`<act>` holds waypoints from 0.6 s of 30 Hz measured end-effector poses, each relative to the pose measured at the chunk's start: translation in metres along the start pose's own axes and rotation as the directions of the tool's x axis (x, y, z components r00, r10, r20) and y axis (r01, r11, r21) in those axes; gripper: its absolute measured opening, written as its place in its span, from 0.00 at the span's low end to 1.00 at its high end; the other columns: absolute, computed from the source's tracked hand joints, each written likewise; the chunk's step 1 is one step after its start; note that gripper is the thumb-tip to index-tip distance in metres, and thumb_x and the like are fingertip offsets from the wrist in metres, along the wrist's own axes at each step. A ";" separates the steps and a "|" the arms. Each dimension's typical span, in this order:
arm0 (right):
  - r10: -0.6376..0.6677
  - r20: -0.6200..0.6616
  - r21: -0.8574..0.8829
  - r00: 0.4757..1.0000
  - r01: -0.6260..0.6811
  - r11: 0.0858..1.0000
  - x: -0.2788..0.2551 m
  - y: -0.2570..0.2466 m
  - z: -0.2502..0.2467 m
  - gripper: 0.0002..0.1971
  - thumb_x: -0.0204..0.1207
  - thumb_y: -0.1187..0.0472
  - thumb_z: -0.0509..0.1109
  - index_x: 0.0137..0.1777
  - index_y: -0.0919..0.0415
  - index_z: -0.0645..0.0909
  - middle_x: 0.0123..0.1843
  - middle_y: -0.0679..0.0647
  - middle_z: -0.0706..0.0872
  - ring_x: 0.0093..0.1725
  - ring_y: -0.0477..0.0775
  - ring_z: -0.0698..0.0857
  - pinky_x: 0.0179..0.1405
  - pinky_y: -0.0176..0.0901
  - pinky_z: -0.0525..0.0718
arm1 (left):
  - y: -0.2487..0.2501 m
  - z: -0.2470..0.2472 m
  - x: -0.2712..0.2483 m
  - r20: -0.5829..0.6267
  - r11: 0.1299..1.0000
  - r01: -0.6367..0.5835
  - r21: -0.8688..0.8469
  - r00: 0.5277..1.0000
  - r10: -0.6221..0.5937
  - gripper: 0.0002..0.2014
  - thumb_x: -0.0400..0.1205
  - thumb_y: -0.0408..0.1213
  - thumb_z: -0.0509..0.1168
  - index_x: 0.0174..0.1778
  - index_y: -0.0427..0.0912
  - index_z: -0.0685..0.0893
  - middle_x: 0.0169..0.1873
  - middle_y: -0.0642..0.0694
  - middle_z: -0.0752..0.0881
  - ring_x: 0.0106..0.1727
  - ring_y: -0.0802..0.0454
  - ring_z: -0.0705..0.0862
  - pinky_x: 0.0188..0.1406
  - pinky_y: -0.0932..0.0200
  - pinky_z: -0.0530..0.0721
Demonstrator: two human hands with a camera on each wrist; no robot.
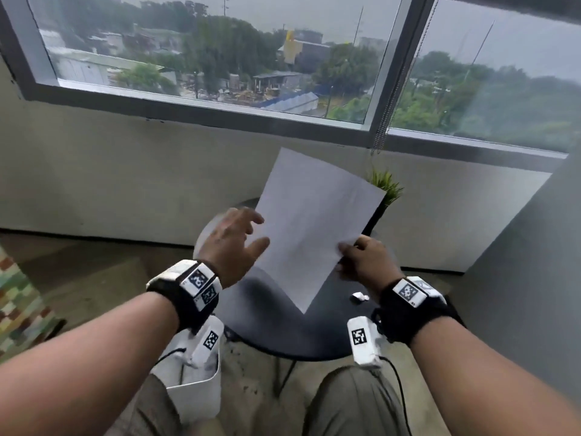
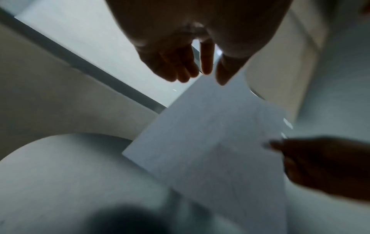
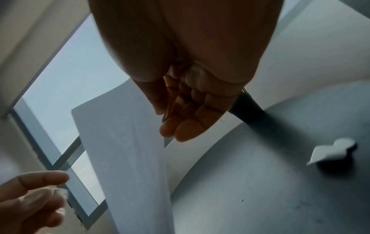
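Note:
A blank white sheet of paper (image 1: 311, 225) is held tilted in the air above a small round dark table (image 1: 283, 335). My right hand (image 1: 361, 259) pinches the sheet's right edge, thumb on top and fingers beneath. My left hand (image 1: 232, 240) hovers at the sheet's left edge with fingers spread and straight, gripping nothing. The left wrist view shows the paper (image 2: 210, 142) below my left hand (image 2: 200, 69), with my right hand (image 2: 320, 166) at its edge. In the right wrist view the paper (image 3: 124, 150) runs past my right hand (image 3: 180, 120), while my left hand (image 3: 34, 194) stays apart from it.
A small white crumpled scrap (image 1: 358, 297) lies on the table's right side. A potted plant (image 1: 385, 187) stands at the table's far edge, partly behind the sheet. A white bin (image 1: 195, 391) sits on the floor by my left knee. A wall and window are beyond.

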State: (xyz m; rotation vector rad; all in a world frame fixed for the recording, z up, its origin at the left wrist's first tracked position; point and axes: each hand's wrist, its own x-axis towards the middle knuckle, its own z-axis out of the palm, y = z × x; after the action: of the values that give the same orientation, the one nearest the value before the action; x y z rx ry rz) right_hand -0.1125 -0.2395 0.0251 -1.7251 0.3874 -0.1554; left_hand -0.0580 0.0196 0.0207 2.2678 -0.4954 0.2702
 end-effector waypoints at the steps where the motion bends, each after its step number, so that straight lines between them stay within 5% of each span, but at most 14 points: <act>1: 0.028 0.005 0.072 1.000 -0.028 0.997 0.010 0.006 0.004 0.08 0.81 0.69 0.67 0.40 0.63 0.75 0.29 0.59 0.78 0.25 0.56 0.82 0.27 0.46 0.84 | 0.001 0.010 0.001 0.156 0.994 -0.068 0.088 0.986 0.053 0.30 0.73 0.65 0.66 0.71 0.62 0.72 0.59 0.54 0.76 0.60 0.52 0.78 0.67 0.50 0.76; 4: 0.113 0.064 0.254 0.991 -0.126 0.959 0.042 0.024 0.020 0.03 0.82 0.68 0.67 0.47 0.64 0.76 0.31 0.59 0.81 0.26 0.54 0.84 0.28 0.45 0.86 | -0.009 0.050 0.018 0.486 0.883 -0.272 0.383 0.872 0.058 0.54 0.66 0.79 0.61 0.85 0.69 0.43 0.83 0.51 0.57 0.83 0.46 0.57 0.81 0.46 0.60; 6: 0.146 0.110 0.277 0.983 -0.171 0.946 0.066 0.032 0.030 0.02 0.82 0.66 0.68 0.48 0.63 0.77 0.30 0.57 0.84 0.28 0.53 0.85 0.30 0.45 0.85 | -0.018 0.072 0.042 0.494 0.814 -0.350 0.464 0.865 0.090 0.50 0.75 0.70 0.61 0.85 0.66 0.36 0.87 0.50 0.50 0.86 0.45 0.50 0.83 0.43 0.55; 8: 0.180 0.154 0.232 0.972 -0.213 0.949 0.086 0.037 0.036 0.04 0.83 0.64 0.67 0.47 0.62 0.77 0.32 0.56 0.87 0.29 0.53 0.85 0.30 0.44 0.83 | -0.031 0.086 0.072 0.484 0.791 -0.370 0.488 0.868 0.108 0.38 0.84 0.53 0.58 0.87 0.65 0.44 0.87 0.51 0.53 0.86 0.47 0.54 0.81 0.47 0.57; 11: 0.243 0.236 0.077 0.941 -0.268 0.960 0.114 0.043 0.033 0.06 0.83 0.59 0.67 0.49 0.61 0.77 0.39 0.60 0.88 0.31 0.52 0.83 0.29 0.44 0.79 | -0.058 0.100 0.120 0.530 0.794 -0.350 0.498 0.847 0.041 0.32 0.84 0.38 0.55 0.84 0.66 0.59 0.84 0.52 0.61 0.82 0.46 0.62 0.75 0.48 0.67; 13: 0.255 0.313 -0.270 0.915 -0.172 0.947 0.127 0.039 0.019 0.06 0.80 0.55 0.70 0.49 0.58 0.80 0.39 0.55 0.88 0.31 0.51 0.82 0.29 0.44 0.78 | -0.074 0.105 0.146 0.575 0.790 -0.335 0.514 0.818 -0.027 0.32 0.82 0.37 0.56 0.82 0.69 0.64 0.78 0.50 0.65 0.76 0.44 0.66 0.69 0.48 0.73; 15: 0.298 0.443 -0.731 0.846 0.148 0.667 0.131 0.027 -0.004 0.10 0.74 0.46 0.72 0.47 0.51 0.81 0.40 0.47 0.88 0.37 0.47 0.85 0.38 0.43 0.82 | -0.085 0.112 0.167 0.612 0.793 -0.323 0.516 0.787 -0.077 0.29 0.84 0.39 0.56 0.80 0.71 0.67 0.71 0.49 0.69 0.71 0.43 0.69 0.66 0.49 0.75; 17: 0.457 0.479 -0.876 0.749 0.374 0.305 0.123 0.020 -0.024 0.19 0.68 0.39 0.74 0.51 0.48 0.76 0.48 0.44 0.83 0.47 0.52 0.85 0.42 0.46 0.79 | -0.088 0.118 0.183 0.645 0.806 -0.306 0.507 0.755 -0.120 0.26 0.86 0.46 0.57 0.79 0.72 0.66 0.70 0.49 0.70 0.71 0.43 0.71 0.67 0.48 0.75; 18: 0.524 0.470 -0.879 0.711 0.429 0.206 0.117 0.022 -0.033 0.22 0.66 0.39 0.74 0.54 0.46 0.73 0.53 0.46 0.79 0.49 0.57 0.84 0.41 0.47 0.76 | -0.089 0.122 0.189 0.657 0.811 -0.297 0.504 0.741 -0.137 0.25 0.86 0.50 0.57 0.79 0.72 0.66 0.72 0.50 0.70 0.72 0.44 0.71 0.69 0.47 0.75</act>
State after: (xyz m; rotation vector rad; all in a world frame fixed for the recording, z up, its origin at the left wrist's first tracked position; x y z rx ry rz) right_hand -0.0174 -0.3135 -0.0029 -2.8778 -0.1716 1.1410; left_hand 0.1556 -0.0658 -0.0548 2.9415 -1.0059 -0.4639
